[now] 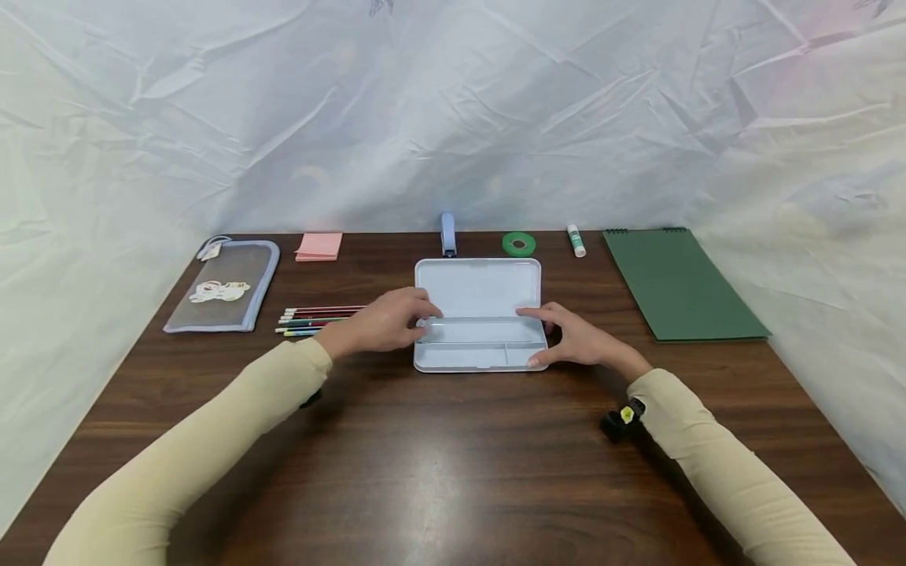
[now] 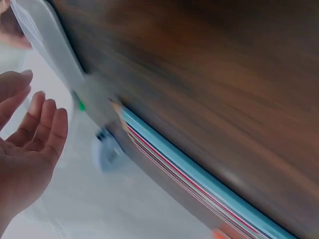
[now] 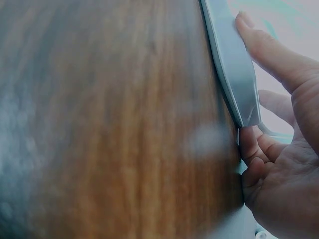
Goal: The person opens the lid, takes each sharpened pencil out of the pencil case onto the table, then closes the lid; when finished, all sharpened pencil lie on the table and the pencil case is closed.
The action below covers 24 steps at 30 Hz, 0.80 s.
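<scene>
An open white pencil case (image 1: 460, 356) lies on the table, its lid (image 1: 477, 287) folded back and its compartments bare. My left hand (image 1: 389, 318) is over its left end, thumb and fingers apart; the left wrist view shows the left hand (image 2: 30, 144) with loosely bent fingers and nothing in them. At the right end, my right hand (image 1: 576, 336) holds the case, thumb at the front corner and index finger near the hinge. In the right wrist view, the right hand (image 3: 294, 134) has its lower fingers curled against the case's end (image 3: 234, 64).
Several pencils (image 1: 311, 321) lie beside the left forearm, near a mesh zip pouch (image 1: 226, 303). Along the back are pink sticky notes (image 1: 320, 245), a blue stapler (image 1: 448, 233), green tape (image 1: 519, 244) and a glue stick (image 1: 576, 240). A green spiral pad (image 1: 683, 287) lies right.
</scene>
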Each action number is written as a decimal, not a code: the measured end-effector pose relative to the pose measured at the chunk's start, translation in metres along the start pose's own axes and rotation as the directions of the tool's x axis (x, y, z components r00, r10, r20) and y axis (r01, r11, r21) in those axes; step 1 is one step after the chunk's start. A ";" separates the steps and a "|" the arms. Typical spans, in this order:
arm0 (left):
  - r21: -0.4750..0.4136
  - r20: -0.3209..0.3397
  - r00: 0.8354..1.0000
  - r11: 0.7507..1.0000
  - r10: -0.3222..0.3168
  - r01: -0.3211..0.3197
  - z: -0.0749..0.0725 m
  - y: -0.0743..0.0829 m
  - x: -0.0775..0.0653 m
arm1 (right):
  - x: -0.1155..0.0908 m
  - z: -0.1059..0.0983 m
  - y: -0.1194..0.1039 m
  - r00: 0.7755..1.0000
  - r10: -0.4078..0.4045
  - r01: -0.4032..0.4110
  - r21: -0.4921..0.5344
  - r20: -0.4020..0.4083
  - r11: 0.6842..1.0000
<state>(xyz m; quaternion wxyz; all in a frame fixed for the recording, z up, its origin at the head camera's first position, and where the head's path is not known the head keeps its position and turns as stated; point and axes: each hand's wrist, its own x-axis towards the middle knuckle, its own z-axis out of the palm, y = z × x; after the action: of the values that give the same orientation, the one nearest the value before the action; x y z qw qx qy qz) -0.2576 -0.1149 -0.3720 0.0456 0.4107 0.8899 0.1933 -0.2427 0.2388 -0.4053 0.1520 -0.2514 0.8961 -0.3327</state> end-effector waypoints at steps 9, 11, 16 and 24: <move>-0.005 0.296 0.955 0.999 0.036 -0.036 0.016 0.029 0.041 | -0.001 -0.001 -0.002 1.000 0.005 -0.005 -0.001 0.007 1.000; -0.017 0.327 0.944 0.999 0.039 -0.035 0.016 0.032 0.047 | -0.001 -0.001 -0.002 1.000 0.007 -0.007 0.003 0.005 1.000; -0.033 0.359 0.932 0.999 0.046 -0.037 0.016 0.034 0.057 | 0.000 -0.001 0.000 1.000 0.013 -0.013 0.007 -0.002 1.000; -0.083 0.388 0.918 0.995 0.082 -0.054 0.016 0.031 0.063 | 0.000 0.001 0.001 1.000 0.020 -0.020 0.001 -0.003 1.000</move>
<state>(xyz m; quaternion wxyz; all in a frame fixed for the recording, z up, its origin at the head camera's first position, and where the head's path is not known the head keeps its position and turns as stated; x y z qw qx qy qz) -0.2732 -0.0451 -0.3704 0.2298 0.4698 0.8407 0.1401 -0.2425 0.2389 -0.4061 0.1540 -0.2421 0.8986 -0.3320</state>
